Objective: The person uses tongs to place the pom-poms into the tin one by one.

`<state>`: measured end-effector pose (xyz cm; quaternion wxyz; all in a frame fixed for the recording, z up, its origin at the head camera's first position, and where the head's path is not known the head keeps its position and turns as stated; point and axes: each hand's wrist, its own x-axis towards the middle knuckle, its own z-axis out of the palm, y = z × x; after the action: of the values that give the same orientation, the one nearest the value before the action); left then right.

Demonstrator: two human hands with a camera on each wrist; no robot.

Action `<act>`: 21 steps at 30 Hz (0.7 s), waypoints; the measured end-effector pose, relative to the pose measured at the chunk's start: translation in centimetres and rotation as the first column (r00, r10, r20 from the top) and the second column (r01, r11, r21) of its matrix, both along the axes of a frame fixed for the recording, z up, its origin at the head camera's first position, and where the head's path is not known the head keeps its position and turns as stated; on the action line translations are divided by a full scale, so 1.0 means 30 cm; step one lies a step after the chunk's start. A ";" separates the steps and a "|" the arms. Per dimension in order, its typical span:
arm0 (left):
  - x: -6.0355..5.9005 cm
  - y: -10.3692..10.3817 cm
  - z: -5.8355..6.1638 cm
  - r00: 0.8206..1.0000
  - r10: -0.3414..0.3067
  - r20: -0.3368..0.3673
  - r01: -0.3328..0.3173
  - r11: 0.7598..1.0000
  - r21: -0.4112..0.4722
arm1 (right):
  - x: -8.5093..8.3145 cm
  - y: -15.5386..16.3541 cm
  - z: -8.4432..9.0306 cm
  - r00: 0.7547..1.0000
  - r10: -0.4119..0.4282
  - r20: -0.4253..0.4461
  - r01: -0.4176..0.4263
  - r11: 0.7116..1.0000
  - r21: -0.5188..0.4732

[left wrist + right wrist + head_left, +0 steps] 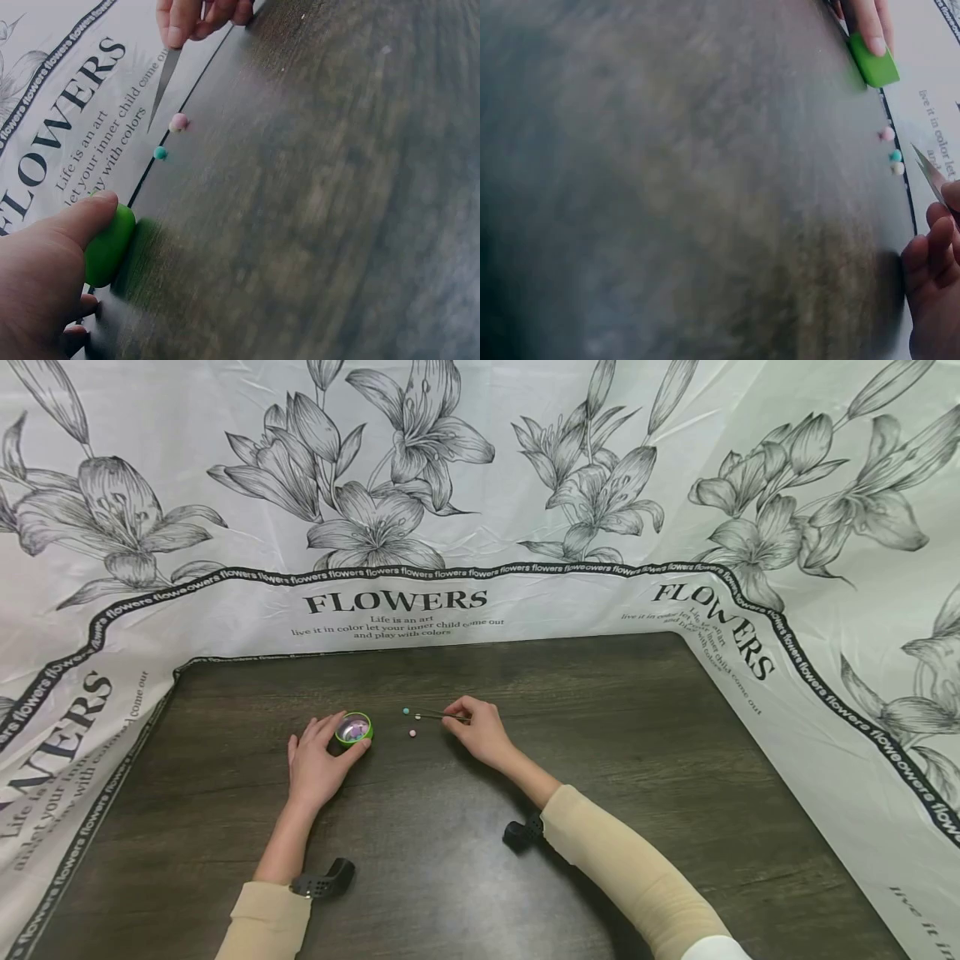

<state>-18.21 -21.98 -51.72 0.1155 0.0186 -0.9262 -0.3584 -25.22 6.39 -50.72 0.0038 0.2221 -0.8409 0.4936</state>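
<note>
My left hand (327, 750) grips a small round green container (353, 727) with a clear lid, thumb and fingers curled round its rim. In the left wrist view the thumb presses on the green container (109, 244). My right hand (471, 725) pinches thin metal tweezers (438, 716), whose tip touches a white bead (417, 717). A teal bead (406, 712) and a pink bead (412, 732) lie loose beside it. The right wrist view shows the pink bead (886, 134), the teal bead (895, 155), the white bead (898, 169) and the tweezers (932, 176).
A dark wood-grain table (600, 760) carries everything. A white cloth (405, 527) printed with black lilies and the word FLOWERS stands round its back and sides. Black camera mounts (326, 881) sit on both wrists.
</note>
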 end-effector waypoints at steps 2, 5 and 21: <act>0.000 0.001 -0.002 1.000 0.001 0.000 -0.001 1.000 0.001 | 0.001 0.005 -0.006 1.000 -0.007 -0.005 0.007 1.000 0.008; 0.000 0.002 -0.004 1.000 0.004 0.002 -0.004 1.000 0.001 | -0.001 0.012 -0.016 1.000 -0.016 -0.008 0.016 1.000 0.018; -0.001 0.001 -0.002 1.000 0.001 0.006 -0.001 1.000 0.002 | -0.010 0.021 -0.031 0.999 -0.026 -0.026 0.027 0.998 0.049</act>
<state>-18.24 -21.94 -51.77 0.1130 0.0202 -0.9262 -0.3593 -25.51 7.03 -51.65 0.0156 0.2172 -0.8554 0.4699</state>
